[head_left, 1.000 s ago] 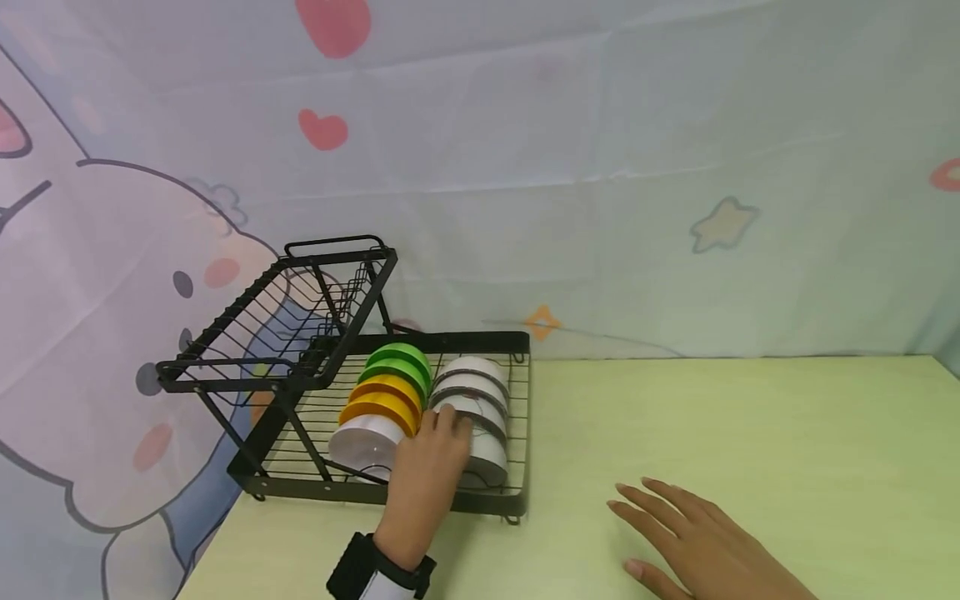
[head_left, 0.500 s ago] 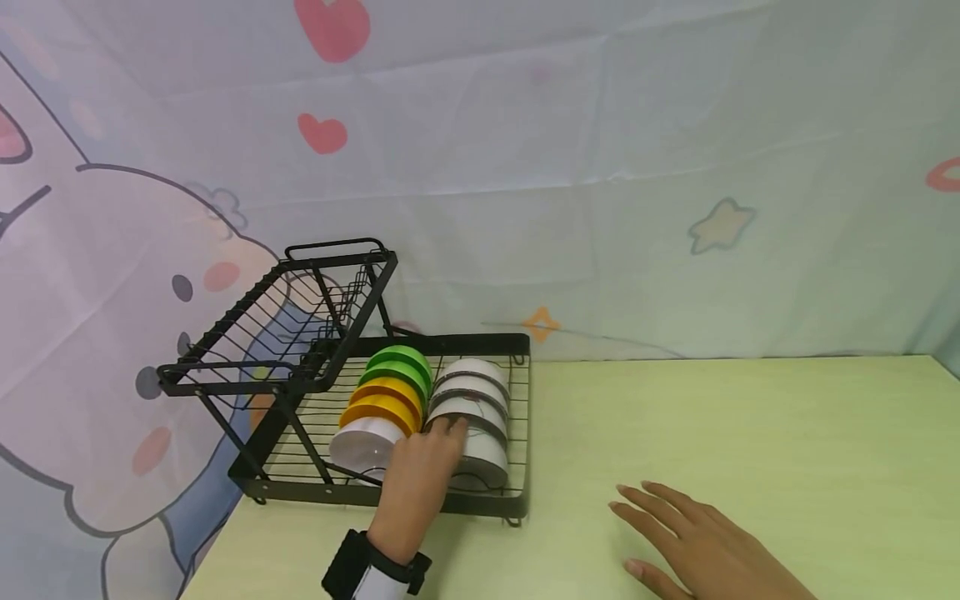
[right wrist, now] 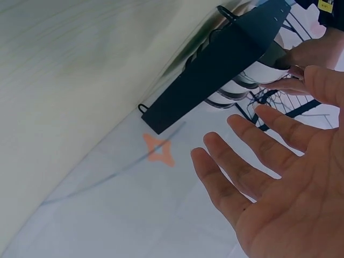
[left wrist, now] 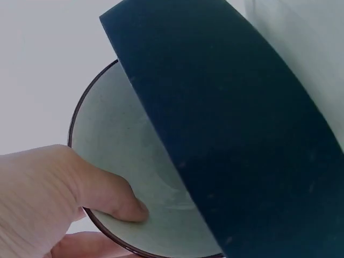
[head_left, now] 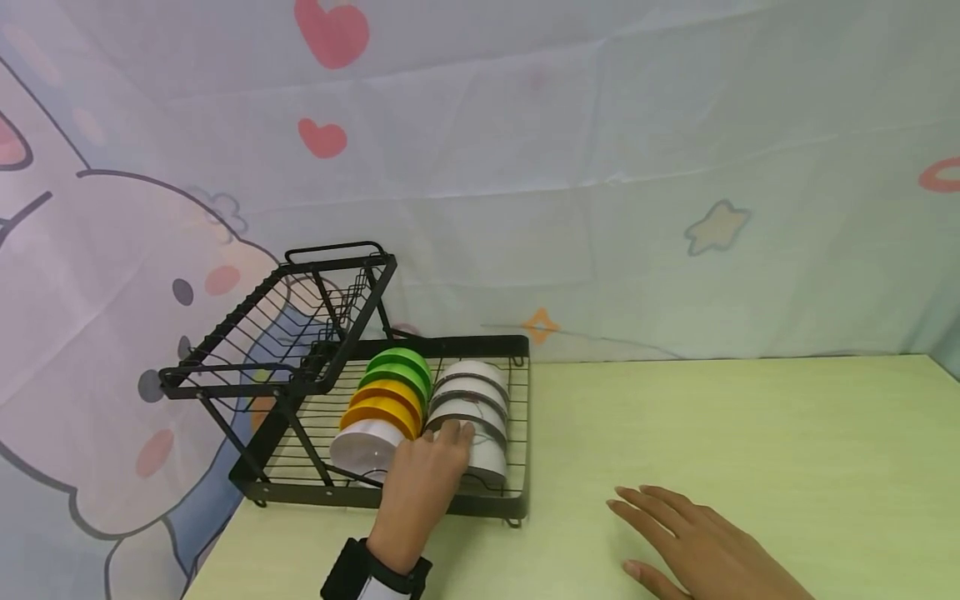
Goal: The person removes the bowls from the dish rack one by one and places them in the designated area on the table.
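Observation:
My left hand (head_left: 422, 477) reaches over the front rail of a black dish rack (head_left: 491, 505). It grips the rim of the front white bowl (head_left: 489, 457), which stands on its side at the near end of a row. In the left wrist view the thumb (left wrist: 119, 198) presses on the inner face of this dark-rimmed bowl (left wrist: 105, 115), with fingers curled behind the rim; a dark rack rail (left wrist: 215, 107) hides part of it. My right hand (head_left: 693, 546) hovers by the table's front, fingers spread and holding nothing.
Several white bowls (head_left: 472, 383) line up behind the gripped one. Left of them runs a row of green bowls (head_left: 401, 358), yellow bowls (head_left: 382, 410) and a white bowl (head_left: 363, 446). The rack's raised upper tier (head_left: 262, 325) stands at the left, before a patterned cloth (head_left: 637, 167).
My left hand shifts slightly left, then its fingers settle around the front white bowl's rim. The bowl appears slightly tilted compared with before. My right hand stays almost still.

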